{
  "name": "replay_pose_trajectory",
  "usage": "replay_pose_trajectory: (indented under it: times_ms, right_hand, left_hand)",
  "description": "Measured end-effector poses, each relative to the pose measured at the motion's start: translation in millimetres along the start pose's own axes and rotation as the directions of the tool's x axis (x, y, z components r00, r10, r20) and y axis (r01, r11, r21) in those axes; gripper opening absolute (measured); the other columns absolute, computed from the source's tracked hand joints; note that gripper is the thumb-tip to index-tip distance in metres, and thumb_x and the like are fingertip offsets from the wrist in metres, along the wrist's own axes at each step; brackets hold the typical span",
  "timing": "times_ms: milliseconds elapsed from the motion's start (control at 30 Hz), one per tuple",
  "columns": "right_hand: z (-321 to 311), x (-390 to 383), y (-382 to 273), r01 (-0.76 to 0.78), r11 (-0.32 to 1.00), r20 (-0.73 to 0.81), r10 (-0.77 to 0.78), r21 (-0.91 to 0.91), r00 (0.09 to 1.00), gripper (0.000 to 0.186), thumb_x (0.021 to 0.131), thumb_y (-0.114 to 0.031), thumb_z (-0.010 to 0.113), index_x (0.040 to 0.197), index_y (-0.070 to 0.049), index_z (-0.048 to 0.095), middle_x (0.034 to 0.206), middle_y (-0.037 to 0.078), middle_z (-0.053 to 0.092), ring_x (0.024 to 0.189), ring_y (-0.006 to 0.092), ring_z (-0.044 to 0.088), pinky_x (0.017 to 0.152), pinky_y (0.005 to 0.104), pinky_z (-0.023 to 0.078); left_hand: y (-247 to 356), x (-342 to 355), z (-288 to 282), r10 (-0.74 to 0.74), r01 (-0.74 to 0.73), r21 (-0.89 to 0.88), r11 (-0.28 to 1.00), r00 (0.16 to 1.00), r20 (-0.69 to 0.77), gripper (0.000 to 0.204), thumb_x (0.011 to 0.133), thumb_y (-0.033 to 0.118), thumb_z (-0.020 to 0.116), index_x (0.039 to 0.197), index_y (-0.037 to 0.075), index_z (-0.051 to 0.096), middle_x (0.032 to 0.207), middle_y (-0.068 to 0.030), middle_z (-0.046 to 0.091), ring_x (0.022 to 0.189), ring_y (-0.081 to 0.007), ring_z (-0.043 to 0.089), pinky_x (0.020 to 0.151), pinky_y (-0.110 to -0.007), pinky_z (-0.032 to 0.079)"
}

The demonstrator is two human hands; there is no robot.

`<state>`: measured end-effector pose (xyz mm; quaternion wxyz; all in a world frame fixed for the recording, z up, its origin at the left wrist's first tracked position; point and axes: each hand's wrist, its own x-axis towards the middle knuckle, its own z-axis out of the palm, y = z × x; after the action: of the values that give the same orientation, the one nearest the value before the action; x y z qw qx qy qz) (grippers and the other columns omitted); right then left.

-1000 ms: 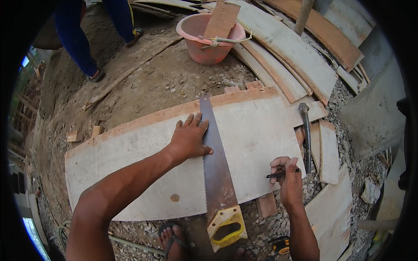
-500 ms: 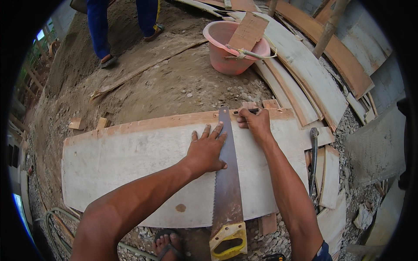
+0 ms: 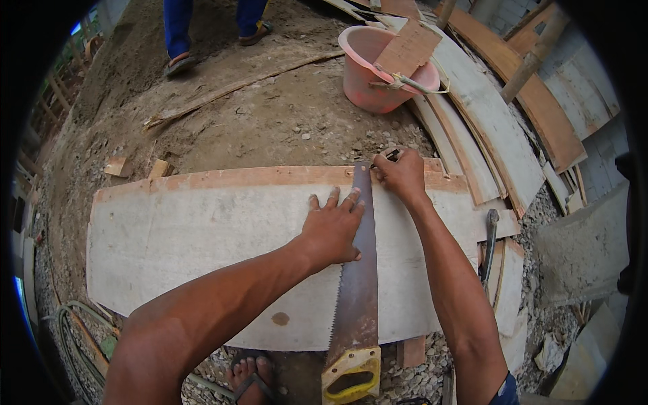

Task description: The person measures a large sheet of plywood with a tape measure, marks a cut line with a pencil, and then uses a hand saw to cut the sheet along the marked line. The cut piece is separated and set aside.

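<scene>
My L hand [image 3: 332, 233] is spread wide, palm down, gripping nothing; thumb & nearest fingertip lie on the blade of the handsaw [image 3: 358, 297], other fingers over the pale board [image 3: 182, 229]. Saw lies flat across the board, R of its middle: teeth facing L, blade tip at the far edge, yellow-and-pale handle [image 3: 351, 378] sticking out past the near edge. My R hand [image 3: 399, 174] is curled closed w/ fingers pinched on a dark pen [image 3: 388, 156], just R of the blade tip at the board's far edge, by its brown wooden strip [image 3: 270, 176]. Can't tell if the pen pt touches the wood.

A dark metal bar [image 3: 489, 250] w/ curved end is just beyond the board's R end. Pink bucket [image 3: 378, 84] stands on the dirt farther off, w/ a wood offcut [image 3: 409, 48] in it. Co-worker's blue-trousered legs [image 3: 179, 27] are top L. My sandalled foot [image 3: 251, 379] is nr the near edge.
</scene>
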<state>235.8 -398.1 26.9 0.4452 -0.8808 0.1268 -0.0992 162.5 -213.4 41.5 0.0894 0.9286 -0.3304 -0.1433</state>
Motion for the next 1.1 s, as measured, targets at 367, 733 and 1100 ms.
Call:
replay_pose_trajectory:
  times_ms: [367,733,1100]
  right_hand:
    - [2,8,-3,0.123,0.97,0.052,-0.114,-0.209,0.992,0.028,0.068,-0.019,0.068,0.074,0.009,0.066,0.073,0.029,0.064,0.073,0.0403,0.067,0.072,0.0447,0.052]
    - [-16,-47,-5,0.128,0.97,0.121,-0.105,-0.208,0.987,0.021,0.074,-0.017,0.067,0.064,0.001,0.064,0.055,0.011,0.063,0.049,0.0181,0.061,0.052,0.0326,0.049]
    - [-39,-142,4,0.02,0.98,0.238,0.028,-0.196,0.971,0.02,0.079,-0.014,0.067,0.067,0.001,0.063,0.053,0.006,0.057,0.047,0.011,0.05,0.048,0.0292,0.041]
  left_hand:
    - [0,2,3,-0.007,0.007,0.014,1.0,1.0,-0.003,0.097,0.064,0.04,0.082,0.143,0.007,0.038,0.155,-0.0121,0.025,0.142,-0.0371,0.022,0.108,-0.063,0.025]
    - [2,2,5,-0.019,0.019,-0.005,1.0,0.999,-0.031,0.096,0.063,0.036,0.083,0.143,0.006,0.039,0.154,-0.0127,0.027,0.142,-0.0377,0.024,0.108,-0.063,0.025]
    - [10,2,1,-0.065,0.065,-0.003,0.998,0.998,-0.001,0.094,0.063,0.031,0.083,0.143,0.006,0.039,0.155,-0.0122,0.026,0.142,-0.0365,0.023,0.108,-0.062,0.027]
